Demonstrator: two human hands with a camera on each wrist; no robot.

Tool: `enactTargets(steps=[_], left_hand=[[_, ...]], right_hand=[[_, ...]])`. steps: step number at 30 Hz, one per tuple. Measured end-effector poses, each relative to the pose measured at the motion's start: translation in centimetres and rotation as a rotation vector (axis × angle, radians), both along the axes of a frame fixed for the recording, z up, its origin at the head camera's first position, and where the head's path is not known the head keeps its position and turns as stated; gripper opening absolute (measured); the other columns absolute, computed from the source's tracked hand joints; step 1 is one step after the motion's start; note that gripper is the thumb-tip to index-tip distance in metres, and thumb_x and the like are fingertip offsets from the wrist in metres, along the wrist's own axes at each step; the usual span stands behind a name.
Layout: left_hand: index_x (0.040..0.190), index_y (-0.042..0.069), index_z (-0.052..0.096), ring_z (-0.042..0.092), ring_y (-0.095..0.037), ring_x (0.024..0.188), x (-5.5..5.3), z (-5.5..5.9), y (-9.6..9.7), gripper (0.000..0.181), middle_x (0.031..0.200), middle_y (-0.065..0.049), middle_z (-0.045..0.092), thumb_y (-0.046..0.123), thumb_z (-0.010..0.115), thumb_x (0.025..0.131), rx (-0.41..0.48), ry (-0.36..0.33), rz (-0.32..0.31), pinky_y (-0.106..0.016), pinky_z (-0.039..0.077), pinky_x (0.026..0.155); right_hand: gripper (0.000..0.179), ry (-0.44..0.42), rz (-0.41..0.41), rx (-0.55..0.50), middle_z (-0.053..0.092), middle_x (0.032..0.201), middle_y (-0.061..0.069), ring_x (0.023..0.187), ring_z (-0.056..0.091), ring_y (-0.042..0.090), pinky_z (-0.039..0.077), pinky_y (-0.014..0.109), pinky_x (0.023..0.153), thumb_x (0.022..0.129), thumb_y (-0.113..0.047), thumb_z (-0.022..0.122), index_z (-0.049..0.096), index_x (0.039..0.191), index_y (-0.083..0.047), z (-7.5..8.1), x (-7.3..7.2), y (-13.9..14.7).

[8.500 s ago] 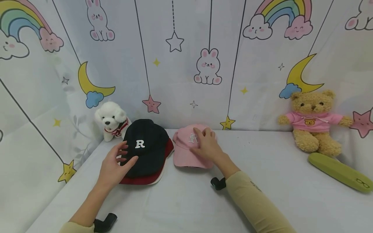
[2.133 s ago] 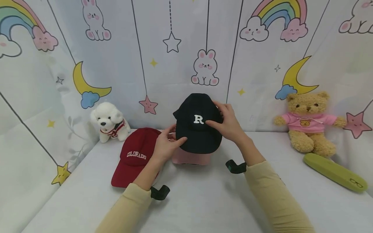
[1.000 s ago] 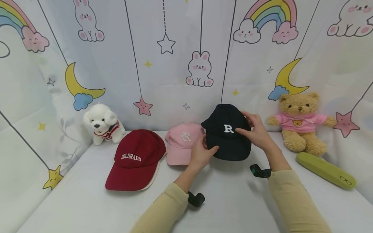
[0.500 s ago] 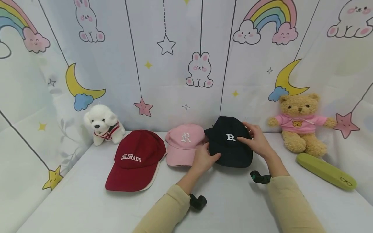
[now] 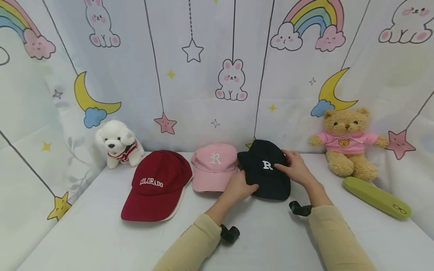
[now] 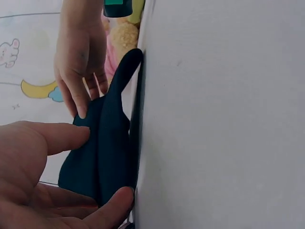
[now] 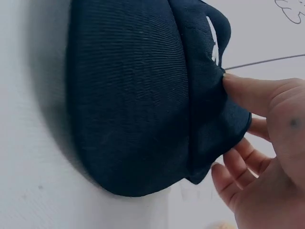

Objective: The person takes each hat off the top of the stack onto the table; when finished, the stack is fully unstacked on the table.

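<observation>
A black baseball cap [image 5: 269, 184] with a white letter R sits to the right of the pink cap [image 5: 211, 180], its brim toward me. My left hand [image 5: 238, 187] grips its left side, thumb by the brim. On the other side my right hand [image 5: 299, 168] holds the crown, thumb in front beside the R and fingers behind. In the left wrist view the brim of the black cap [image 6: 110, 143] is close over the white table. The right wrist view shows the fingers curled behind the cloth. Farther left lies the red COLORADO cap [image 5: 154, 188].
A white plush dog [image 5: 118, 143] sits at the back left. At the right are a teddy bear [image 5: 346, 139] in a pink hoodie and a green glasses case [image 5: 376, 197]. A patterned curtain [image 5: 203, 94] hangs behind the white table [image 5: 101, 241].
The black cap, earlier over the red cap, has been carried in both hands past the pink cap to its right and lowered to the table. The red cap now shows fully.
</observation>
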State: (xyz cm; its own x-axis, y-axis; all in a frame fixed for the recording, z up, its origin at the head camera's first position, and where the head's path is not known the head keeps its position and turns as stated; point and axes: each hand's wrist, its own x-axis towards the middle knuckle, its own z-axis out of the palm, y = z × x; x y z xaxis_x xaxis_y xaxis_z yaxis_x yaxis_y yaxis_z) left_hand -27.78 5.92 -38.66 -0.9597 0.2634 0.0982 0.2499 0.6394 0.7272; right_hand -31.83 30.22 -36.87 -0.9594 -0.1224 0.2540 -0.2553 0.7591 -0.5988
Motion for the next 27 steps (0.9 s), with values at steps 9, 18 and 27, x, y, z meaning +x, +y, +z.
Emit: enactTargets(steps=[9, 18, 27], left_hand=[[0.143, -0.009, 0.047, 0.052, -0.033, 0.131, 0.1, 0.7, -0.1, 0.069, 0.144, -0.023, 0.052, 0.033, 0.071, 0.094, -0.025, -0.019, 0.001, -0.044, 0.044, 0.106], [0.142, -0.004, 0.052, 0.057, -0.029, 0.125, 0.5, 1.9, -1.8, 0.064, 0.137, -0.018, 0.059, 0.035, 0.069, 0.095, 0.018, -0.023, -0.014, -0.043, 0.049, 0.101], [0.139, 0.003, 0.056, 0.063, -0.024, 0.111, 1.4, 3.5, -4.8, 0.056, 0.129, -0.012, 0.064, 0.035, 0.069, 0.095, 0.103, -0.022, -0.05, -0.039, 0.054, 0.091]], right_hand=[[0.074, -0.027, -0.048, 0.06, 0.036, 0.129, 0.037, 0.114, 0.04, 0.049, 0.039, 0.064, 0.094, 0.099, -0.029, 0.066, 0.03, 0.15, 0.011, -0.2, 0.2, -0.2], [0.089, -0.11, -0.004, 0.132, 0.03, 0.13, 0.035, 0.119, 0.032, 0.052, 0.038, 0.067, 0.093, 0.094, -0.044, 0.07, 0.023, 0.157, -0.002, 2.1, 1.5, -1.6], [0.094, -0.207, 0.092, 0.256, 0.036, 0.124, 0.028, 0.109, 0.039, 0.047, 0.046, 0.062, 0.085, 0.087, -0.051, 0.075, 0.028, 0.158, -0.013, 2.8, 2.1, -3.5]])
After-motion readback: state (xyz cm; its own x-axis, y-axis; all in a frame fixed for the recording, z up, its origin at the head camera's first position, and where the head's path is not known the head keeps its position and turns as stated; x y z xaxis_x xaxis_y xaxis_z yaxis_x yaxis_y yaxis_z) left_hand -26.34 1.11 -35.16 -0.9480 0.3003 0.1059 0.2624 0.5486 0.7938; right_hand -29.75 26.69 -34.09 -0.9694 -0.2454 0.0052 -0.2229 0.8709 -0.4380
